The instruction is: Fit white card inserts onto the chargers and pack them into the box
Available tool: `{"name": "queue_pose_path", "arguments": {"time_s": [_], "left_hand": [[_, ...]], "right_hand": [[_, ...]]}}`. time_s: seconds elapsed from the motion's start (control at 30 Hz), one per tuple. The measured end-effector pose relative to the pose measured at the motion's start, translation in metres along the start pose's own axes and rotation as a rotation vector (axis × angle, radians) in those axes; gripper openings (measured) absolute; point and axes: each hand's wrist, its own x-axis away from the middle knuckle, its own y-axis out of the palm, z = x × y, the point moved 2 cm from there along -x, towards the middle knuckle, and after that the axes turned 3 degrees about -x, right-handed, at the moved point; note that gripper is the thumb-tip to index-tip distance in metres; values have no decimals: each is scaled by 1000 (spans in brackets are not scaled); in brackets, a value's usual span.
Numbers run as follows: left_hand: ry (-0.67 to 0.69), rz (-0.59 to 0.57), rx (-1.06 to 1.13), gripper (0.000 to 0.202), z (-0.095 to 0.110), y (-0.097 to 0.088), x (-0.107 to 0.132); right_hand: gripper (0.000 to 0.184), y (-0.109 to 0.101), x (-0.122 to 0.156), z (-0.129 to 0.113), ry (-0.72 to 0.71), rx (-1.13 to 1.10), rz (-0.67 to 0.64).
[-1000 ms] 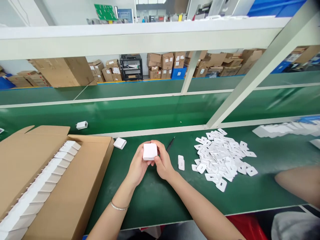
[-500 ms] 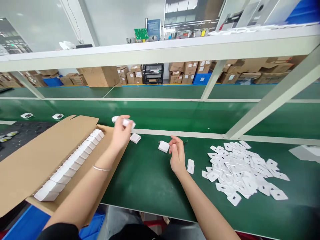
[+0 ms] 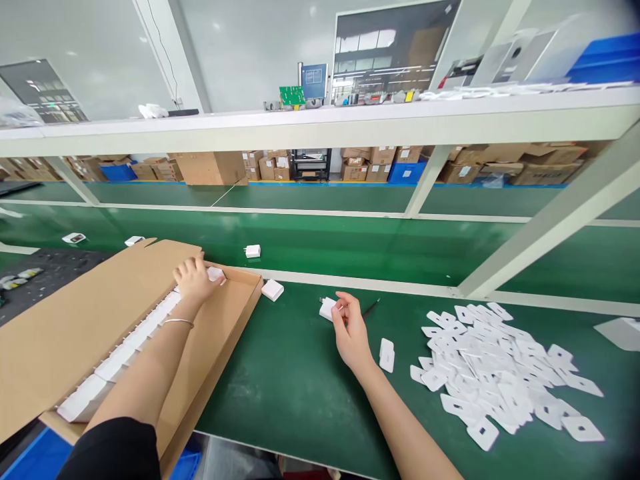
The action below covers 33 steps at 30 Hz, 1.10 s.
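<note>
My left hand reaches into the open cardboard box at the left and is closed on a white charger block at the far end of the row of white chargers packed inside. My right hand rests on the green mat with its fingers curled on another white charger that has its prongs pointing left. A square white piece lies on the mat between the box and my right hand.
A heap of several flat white tags lies at the right, two more pieces beside my right wrist. One charger sits on the far green belt. A white shelf frame crosses above. Cartons are stacked behind.
My left hand has carried its charger from above the mat's far edge into the box, to the end of the row. My right hand has closed onto the charger on the mat.
</note>
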Motion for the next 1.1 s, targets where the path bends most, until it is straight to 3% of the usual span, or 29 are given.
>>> {"name": "queue_pose_path", "arguments": {"time_s": [0.07, 0.13, 0.23, 0.5, 0.67, 0.93, 1.1], "left_hand": [[-102, -26, -92, 112, -10, 3, -8], [-199, -151, -121, 122, -18, 5, -14], [-268, -269, -91, 120, -24, 7, -18], [-284, -181, -117, 108, -21, 21, -18], [-264, -146, -91, 97, -24, 19, -15], [-297, -166, -104, 67, -21, 21, -18], [-298, -170, -105, 62, -20, 25, -19]], "right_hand": [[40, 0, 0, 1, 15, 16, -13], [39, 1, 0, 1, 24, 35, -31], [38, 2, 1, 1, 25, 62, -69], [35, 6, 1, 6, 43, 96, -141], [36, 8, 2, 8, 46, 95, -149], [32, 3, -1, 10, -10, 165, -60], [33, -6, -7, 13, -65, 415, 24]]}}
